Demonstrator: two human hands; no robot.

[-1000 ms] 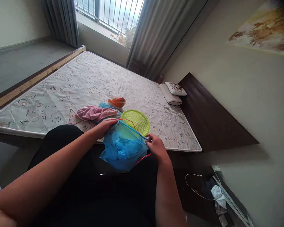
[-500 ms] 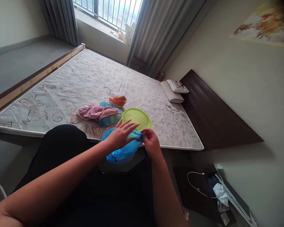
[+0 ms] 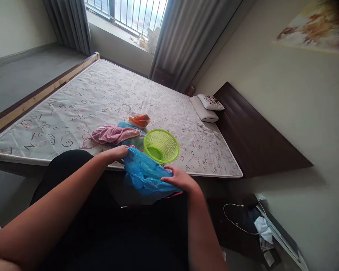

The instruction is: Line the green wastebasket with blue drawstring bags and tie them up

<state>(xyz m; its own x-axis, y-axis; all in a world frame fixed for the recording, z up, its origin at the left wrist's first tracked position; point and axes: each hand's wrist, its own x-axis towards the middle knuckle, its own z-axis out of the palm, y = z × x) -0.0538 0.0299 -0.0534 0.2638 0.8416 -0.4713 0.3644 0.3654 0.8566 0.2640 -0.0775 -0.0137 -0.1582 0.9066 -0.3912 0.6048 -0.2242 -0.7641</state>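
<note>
A blue plastic bag [image 3: 144, 171] with red drawstrings is stretched between my hands, above my lap at the bed's edge. My left hand [image 3: 119, 153] is closed on the bag's upper left rim. At the right side of the bag, my right hand [image 3: 179, 177] grips its edge, fingers partly over the plastic. Just beyond the bag stands a lime-green plastic basket [image 3: 169, 146] on the mattress, with nothing visible inside it. Left of the basket lies a pink towel [image 3: 113, 134], partly over another blue bag [image 3: 124, 124]. What the held bag contains cannot be made out.
An orange bundle in clear plastic [image 3: 139, 120] lies on the letter-printed mattress [image 3: 81, 98] behind the basket. Pillows [image 3: 205, 109] rest by the dark headboard [image 3: 257, 128]. A white cable [image 3: 234, 226] and cloths [image 3: 264, 229] are at the lower right.
My hands have moved apart, left hand to the left and right hand slightly right and down. The blue bag is now spread wider between them, and the basket is less covered.
</note>
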